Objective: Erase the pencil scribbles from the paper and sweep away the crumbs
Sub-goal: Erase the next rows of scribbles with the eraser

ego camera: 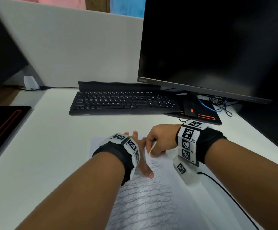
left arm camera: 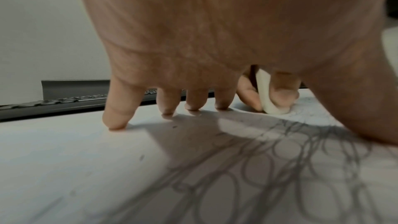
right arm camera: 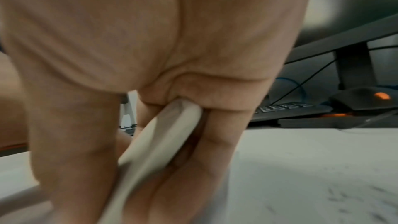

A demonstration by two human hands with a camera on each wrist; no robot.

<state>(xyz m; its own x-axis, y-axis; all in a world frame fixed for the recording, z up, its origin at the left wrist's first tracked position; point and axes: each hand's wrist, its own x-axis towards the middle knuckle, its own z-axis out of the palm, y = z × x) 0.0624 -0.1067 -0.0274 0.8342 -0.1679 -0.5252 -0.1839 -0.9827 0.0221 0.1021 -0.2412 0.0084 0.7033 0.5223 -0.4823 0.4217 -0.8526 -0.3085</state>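
White rubber shows between the fingers of the right hand (ego camera: 161, 140): an eraser (left arm camera: 270, 94), pinched edge-on between thumb and fingertips, its lower end pressed onto the paper (ego camera: 153, 201) near the sheet's far edge. In the right wrist view the eraser (right arm camera: 163, 135) runs slantwise through the grip, with the thumb on one flat side and the fingers on the other.

The left hand (ego camera: 140, 155) lies just beside it, fingers straight and spread, their tips (left arm camera: 116, 122) planted on the sheet and the thumb down on the scribbles. It holds nothing; it only presses the paper flat.

Pencil scribbles (ego camera: 145, 196), rows of looping ovals, cover the near part of the sheet up to the left thumb. The strip by the eraser looks pale and smudged, with a few dark specks (left arm camera: 174, 126) lying on it.

The paper lies on a white desk (ego camera: 52, 138). Both wrists wear black bands carrying white blocks with square black-and-white codes (ego camera: 188, 133); small characters beside them are too small to read.

Beyond the hands sit a black keyboard (ego camera: 123, 102) with QWERTY lettering, a black mouse (ego camera: 190, 108) with a red light on a red-trimmed pad, and a dark monitor (ego camera: 218, 47). The badge on its lower frame is unreadable.
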